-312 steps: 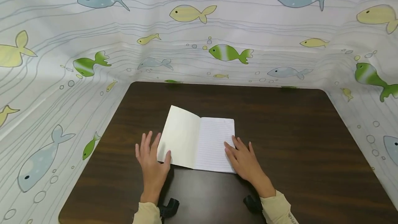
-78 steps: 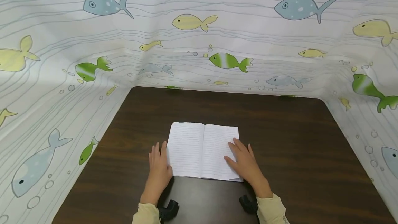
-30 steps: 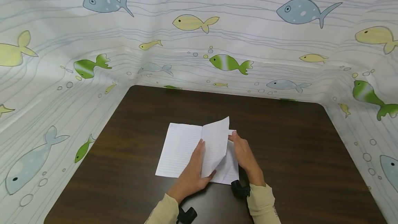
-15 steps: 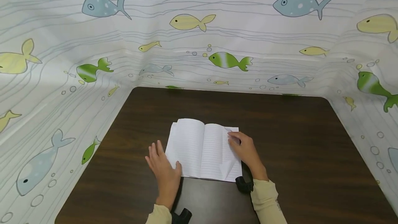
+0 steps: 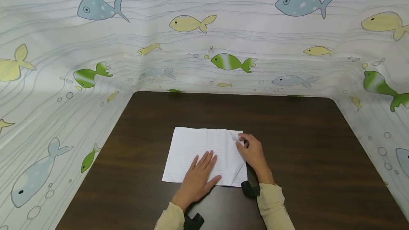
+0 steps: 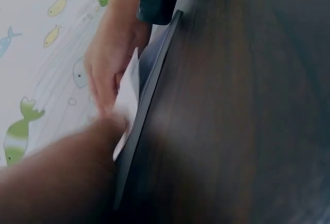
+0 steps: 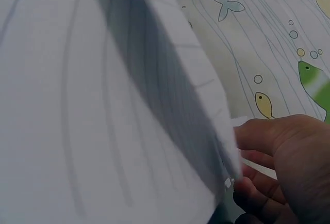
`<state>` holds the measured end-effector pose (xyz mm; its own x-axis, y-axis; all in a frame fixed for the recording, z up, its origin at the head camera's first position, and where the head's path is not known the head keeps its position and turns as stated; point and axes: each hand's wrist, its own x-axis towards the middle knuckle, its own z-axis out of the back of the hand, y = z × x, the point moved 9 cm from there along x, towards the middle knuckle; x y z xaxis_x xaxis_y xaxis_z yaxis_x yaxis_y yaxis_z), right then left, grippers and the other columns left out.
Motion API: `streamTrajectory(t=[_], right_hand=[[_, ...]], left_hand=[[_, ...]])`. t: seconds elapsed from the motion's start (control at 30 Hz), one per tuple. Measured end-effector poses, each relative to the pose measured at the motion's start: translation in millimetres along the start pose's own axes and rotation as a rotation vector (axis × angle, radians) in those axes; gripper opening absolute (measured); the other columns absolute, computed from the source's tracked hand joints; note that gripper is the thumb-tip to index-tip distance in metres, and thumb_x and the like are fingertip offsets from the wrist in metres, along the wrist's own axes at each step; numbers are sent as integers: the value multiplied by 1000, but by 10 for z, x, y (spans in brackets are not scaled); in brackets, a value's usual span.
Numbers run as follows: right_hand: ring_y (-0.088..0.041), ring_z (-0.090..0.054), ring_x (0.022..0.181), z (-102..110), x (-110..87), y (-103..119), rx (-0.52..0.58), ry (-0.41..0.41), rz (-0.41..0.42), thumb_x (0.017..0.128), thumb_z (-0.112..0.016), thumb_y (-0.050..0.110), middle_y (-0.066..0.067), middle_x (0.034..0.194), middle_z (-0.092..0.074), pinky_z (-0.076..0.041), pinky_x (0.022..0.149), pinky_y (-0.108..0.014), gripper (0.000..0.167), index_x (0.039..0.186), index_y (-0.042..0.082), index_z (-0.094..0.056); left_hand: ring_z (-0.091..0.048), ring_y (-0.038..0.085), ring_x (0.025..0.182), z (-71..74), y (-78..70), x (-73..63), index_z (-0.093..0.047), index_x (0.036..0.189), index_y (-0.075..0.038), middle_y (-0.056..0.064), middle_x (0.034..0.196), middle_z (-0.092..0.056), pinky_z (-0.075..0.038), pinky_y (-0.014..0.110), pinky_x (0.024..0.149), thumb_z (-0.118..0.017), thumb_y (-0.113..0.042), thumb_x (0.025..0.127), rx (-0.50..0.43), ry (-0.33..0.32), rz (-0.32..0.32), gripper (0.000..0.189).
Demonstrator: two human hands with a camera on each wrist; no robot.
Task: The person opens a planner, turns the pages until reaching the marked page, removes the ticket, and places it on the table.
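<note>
An open notebook [image 5: 188,152] with white lined pages lies on the dark wooden table. My left hand [image 5: 198,178] rests across its middle, fingers straight and spread over the paper. At the upper right corner, my right hand [image 5: 252,150] has its fingers curled and pinches the edge of a right-hand page [image 5: 234,159], which is creased and partly lifted. Close up in the right wrist view, the page [image 7: 77,105] bends up beside the curled fingers [image 7: 258,136]. The left wrist view is blurred; it shows the notebook's dark cover edge [image 6: 149,105] low along the table.
The dark brown table [image 5: 303,152] stretches out on both sides of the notebook. A white sheet printed with fish [image 5: 191,63] surrounds its back and sides. Black wrist-worn devices [image 5: 250,190] sit at both wrists, near the notebook's front edge.
Earlier the notebook showed its inside cover, then lined pages on both sides. A page was lifted and turned leftward; the left hand has just moved from the left edge onto the middle.
</note>
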<state>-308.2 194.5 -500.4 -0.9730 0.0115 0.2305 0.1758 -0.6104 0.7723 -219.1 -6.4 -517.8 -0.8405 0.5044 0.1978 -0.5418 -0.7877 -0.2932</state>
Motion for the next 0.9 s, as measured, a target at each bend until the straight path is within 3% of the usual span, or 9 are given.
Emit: streamTrajectory(t=[0.13, 0.23, 0.4, 0.53, 0.63, 0.9], right_hand=[[-21, -52, 76, 72, 9, 21, -48, 0, -31, 92, -78, 14, -12, 96, -65, -44, 70, -36, 30, 116, -3, -74], [-24, -54, 79, 67, 3, 5, -67, 12, -52, 93, -77, 17, -11, 93, -64, -46, 73, -38, 23, 108, -1, -76], [-24, -55, 80, 44, 4, -22, -70, -13, -57, 93, -75, 17, -13, 99, -64, -45, 73, -38, 18, 101, 1, -78], [-23, -52, 77, 29, 5, -51, -71, -9, -70, 93, -77, 19, -15, 109, -64, -43, 69, -36, 29, 115, 0, -74], [-23, -51, 77, 18, 13, -64, -76, 0, -79, 93, -77, 18, -14, 108, -65, -43, 69, -36, 34, 121, 0, -71], [-26, -54, 79, 30, 60, -91, -67, -52, -64, 97, -72, 16, -13, 98, -65, -44, 73, -40, 18, 105, 0, -76]], left_hand=[[-14, 18, 159, -50, 2, 22, -30, 164, -12, 6, 171, -24, -11, 48, 127, -55, -74, 93, 31, 65, 6, 97], [-14, 19, 159, -40, 7, 11, -31, 164, -12, 7, 171, -25, -11, 48, 127, -62, -77, 86, 12, 57, -1, 106], [-19, 20, 158, -27, 21, -19, -34, 162, -11, 7, 169, -29, -14, 49, 126, -63, -76, 87, 8, 21, -2, 104], [-21, 21, 157, -27, 18, -18, -36, 161, -9, 7, 168, -31, -15, 50, 126, -63, -76, 87, 11, 14, -1, 104], [-20, 20, 158, -33, 22, -15, -35, 161, -9, 7, 168, -31, -14, 49, 126, -63, -76, 87, 5, 19, 7, 104], [-23, 22, 157, -20, 1, -10, -38, 160, -7, 9, 167, -34, -14, 50, 126, -65, -75, 86, -30, -14, 12, 104]])
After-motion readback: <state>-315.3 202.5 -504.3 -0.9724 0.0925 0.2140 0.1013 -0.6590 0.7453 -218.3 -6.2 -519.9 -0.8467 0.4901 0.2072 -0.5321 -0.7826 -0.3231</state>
